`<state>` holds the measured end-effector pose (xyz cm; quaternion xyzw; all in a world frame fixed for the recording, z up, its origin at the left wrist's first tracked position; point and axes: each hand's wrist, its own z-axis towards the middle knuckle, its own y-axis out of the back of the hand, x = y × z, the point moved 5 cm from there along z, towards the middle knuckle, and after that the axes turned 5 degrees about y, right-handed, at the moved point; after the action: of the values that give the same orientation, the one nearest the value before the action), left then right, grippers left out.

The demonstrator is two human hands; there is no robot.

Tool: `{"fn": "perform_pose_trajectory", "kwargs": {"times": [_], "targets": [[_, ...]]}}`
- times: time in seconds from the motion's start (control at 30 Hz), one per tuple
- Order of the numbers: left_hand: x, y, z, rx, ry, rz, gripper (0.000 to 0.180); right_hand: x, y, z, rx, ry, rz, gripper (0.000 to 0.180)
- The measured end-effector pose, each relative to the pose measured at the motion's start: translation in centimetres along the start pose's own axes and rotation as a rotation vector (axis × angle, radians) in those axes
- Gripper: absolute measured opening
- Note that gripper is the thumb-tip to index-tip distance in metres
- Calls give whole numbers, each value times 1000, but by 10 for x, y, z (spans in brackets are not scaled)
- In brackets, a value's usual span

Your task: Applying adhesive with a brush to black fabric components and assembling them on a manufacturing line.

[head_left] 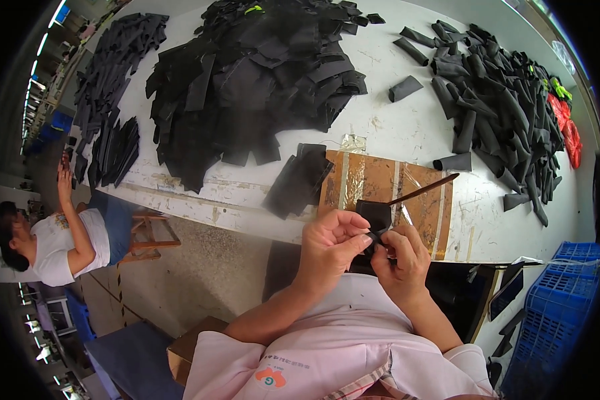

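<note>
Pink sleeves come up from the bottom edge, and both hands meet over the near edge of the desk. Left hand pinches one side of a small black piece, and right hand pinches the other side, so the piece sits between the fingers of both, just above a brown taped board. A thin brown stick lies on that board, touching no hand.

Work looks partly done, I think. Far right on the desk, a big heap of rolled black tubes seems finished. In the middle, a large pile of flat black pieces looks untouched, and a small stack of flat pieces waits just beside the board. So a lot seems left. To the left, another person sits by the desk.
</note>
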<state>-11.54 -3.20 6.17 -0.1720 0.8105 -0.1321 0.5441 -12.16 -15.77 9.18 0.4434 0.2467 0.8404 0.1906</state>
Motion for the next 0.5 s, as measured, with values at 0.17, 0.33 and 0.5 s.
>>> {"fn": "perform_pose_trajectory", "kwargs": {"times": [0.17, 0.33, 0.5], "targets": [[-11, -10, -16, -49, -374, 300, 13, 1, 6, 5, -51, 42, -46, 22], [-6, -16, -2, 236, 132, -10, 20, 1, 16, 7, -105, 4, -30, 20], [-8, -23, -2, 438, 74, -217, 25, 10, 18, 7, -92, -15, 13, 17]]}}
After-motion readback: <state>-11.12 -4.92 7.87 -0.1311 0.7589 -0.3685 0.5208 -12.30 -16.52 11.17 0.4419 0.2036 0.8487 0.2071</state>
